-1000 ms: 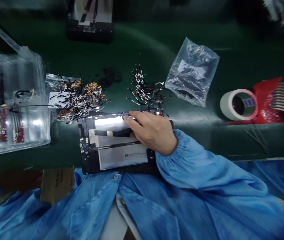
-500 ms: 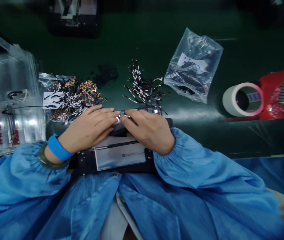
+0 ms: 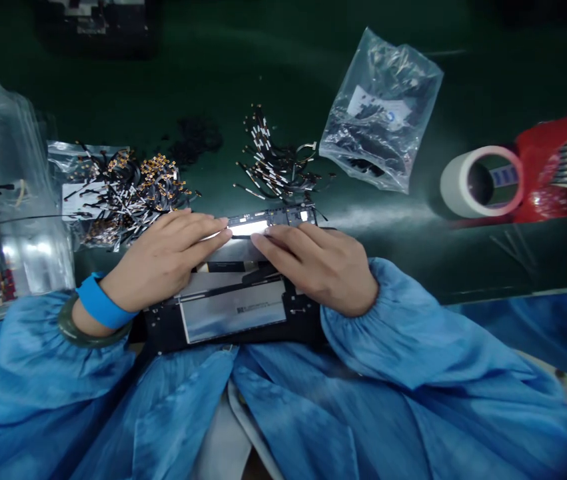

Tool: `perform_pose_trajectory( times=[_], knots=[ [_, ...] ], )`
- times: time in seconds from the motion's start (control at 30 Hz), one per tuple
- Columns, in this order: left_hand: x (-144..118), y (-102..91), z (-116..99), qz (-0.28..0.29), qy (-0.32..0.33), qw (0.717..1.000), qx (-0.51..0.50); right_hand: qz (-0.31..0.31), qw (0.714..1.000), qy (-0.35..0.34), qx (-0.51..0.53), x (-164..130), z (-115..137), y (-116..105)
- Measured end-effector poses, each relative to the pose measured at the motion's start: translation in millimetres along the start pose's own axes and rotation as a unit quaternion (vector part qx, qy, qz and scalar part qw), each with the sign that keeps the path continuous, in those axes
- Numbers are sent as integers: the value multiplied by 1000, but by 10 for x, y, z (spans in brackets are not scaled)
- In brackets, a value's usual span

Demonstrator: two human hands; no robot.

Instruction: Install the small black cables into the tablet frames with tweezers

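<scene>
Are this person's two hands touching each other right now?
Apart. The head view shows a bright strip of the opened tablet between the left hand and right hand.

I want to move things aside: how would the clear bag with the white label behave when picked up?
The clear bag will probably sag and fold, since its thin film is visibly creased. Its glossy surface suggests it may feel slippery. The dark contents look bunched unevenly, so they would likely shift as it is lifted.
</scene>
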State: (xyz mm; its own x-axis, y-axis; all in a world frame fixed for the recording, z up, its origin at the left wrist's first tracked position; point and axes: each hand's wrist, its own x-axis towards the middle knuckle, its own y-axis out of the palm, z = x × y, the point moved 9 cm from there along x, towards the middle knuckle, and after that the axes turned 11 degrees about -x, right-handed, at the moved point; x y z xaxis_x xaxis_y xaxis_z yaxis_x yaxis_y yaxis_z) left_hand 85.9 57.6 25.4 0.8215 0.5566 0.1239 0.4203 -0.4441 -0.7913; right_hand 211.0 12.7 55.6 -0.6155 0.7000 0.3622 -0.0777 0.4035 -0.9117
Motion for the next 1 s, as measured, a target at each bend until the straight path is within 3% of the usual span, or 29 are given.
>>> perform_pose_trajectory(
  times=[0.37, 1.0],
  knots=[
    [18, 6, 21, 4, -37, 999, -17, 0, 999, 9, -47, -5, -16, 79],
    [-3, 26, -15, 7, -2, 1000, 1, -5, 996, -6, -85, 45, 36, 30]
  ],
)
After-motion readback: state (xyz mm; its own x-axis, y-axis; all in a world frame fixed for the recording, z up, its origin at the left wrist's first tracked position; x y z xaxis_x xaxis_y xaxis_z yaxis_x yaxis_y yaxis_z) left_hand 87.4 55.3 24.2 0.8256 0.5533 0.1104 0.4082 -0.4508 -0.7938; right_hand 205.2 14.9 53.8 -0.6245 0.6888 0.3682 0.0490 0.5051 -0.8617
